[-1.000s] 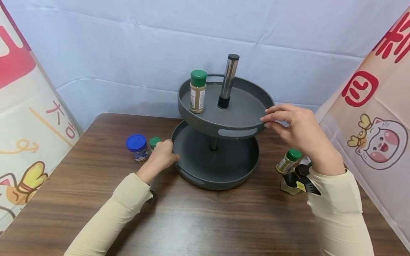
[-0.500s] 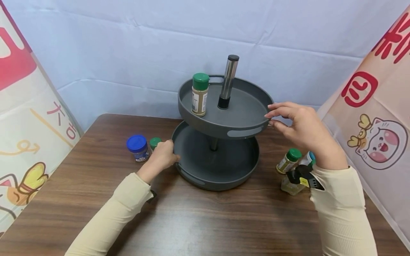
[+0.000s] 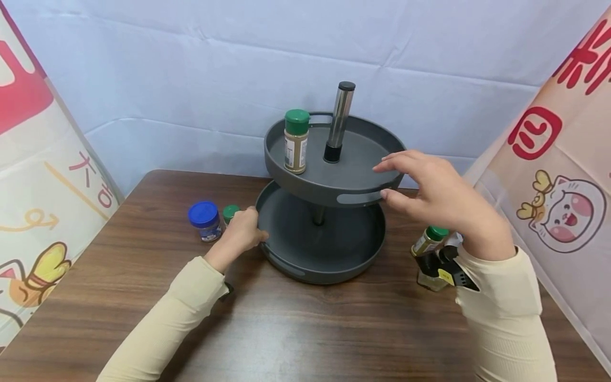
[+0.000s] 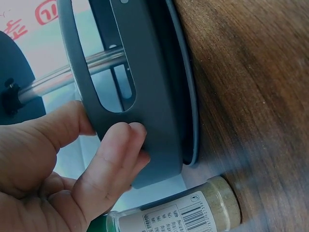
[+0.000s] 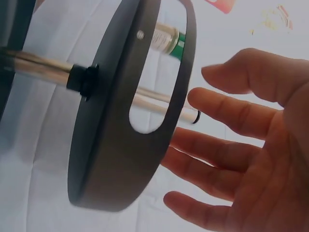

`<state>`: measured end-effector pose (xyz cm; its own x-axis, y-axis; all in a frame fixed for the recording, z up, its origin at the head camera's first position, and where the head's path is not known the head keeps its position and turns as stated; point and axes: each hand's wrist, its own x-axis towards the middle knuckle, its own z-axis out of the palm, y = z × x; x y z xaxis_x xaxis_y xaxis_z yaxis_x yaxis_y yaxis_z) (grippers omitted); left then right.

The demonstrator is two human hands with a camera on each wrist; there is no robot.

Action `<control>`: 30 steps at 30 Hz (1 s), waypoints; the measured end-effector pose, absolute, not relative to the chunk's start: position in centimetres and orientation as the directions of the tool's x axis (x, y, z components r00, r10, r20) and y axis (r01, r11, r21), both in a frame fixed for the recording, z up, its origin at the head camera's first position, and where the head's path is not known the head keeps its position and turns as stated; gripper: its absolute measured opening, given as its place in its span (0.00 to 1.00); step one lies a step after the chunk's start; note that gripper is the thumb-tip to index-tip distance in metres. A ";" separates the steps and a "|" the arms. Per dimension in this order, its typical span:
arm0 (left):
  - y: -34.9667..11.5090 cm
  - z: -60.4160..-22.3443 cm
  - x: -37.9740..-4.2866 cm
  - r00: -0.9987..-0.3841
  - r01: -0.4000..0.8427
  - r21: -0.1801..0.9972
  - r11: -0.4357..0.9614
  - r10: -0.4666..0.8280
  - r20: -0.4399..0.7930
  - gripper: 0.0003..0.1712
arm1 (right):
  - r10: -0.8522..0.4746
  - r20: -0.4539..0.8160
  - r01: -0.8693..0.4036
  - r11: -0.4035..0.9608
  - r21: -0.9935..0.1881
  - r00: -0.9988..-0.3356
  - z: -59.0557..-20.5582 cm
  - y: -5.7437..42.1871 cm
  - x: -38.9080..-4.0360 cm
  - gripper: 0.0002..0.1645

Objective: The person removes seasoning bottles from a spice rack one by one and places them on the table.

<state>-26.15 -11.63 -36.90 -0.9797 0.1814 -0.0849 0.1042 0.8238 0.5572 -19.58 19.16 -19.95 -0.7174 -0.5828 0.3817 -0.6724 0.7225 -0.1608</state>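
A dark grey two-tier round stand has an upper tray and a lower tray on a metal pole. My left hand pinches the lower tray's left rim; in the left wrist view the thumb is inside the wall and the fingers outside, beside a handle slot. At the right of the upper tray my right hand has its fingers spread around the rim area, holding nothing. The right wrist view shows those fingers extended by the tray's slotted wall. A green-capped spice jar stands upright on the upper tray's left side.
Left of the stand are a blue-lidded jar and a green-capped jar, partly behind my left hand. Right of it stand another green-capped jar and a square-looking jar, partly hidden by the right wrist. Pale cloth hangs behind the wooden table.
The upper tray has turned slightly, its front handle slot shifting right and the spice jar coming a little forward. My right hand went right with the rim, then back left, fingers opening. The left hand stays.
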 end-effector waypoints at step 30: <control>-11.6 -36.8 -26.1 -0.979 0.094 0.558 0.824 0.178 -0.098 0.29 | -0.587 0.499 -0.714 0.693 -0.098 -0.638 -22.1 10.2 -20.3 0.09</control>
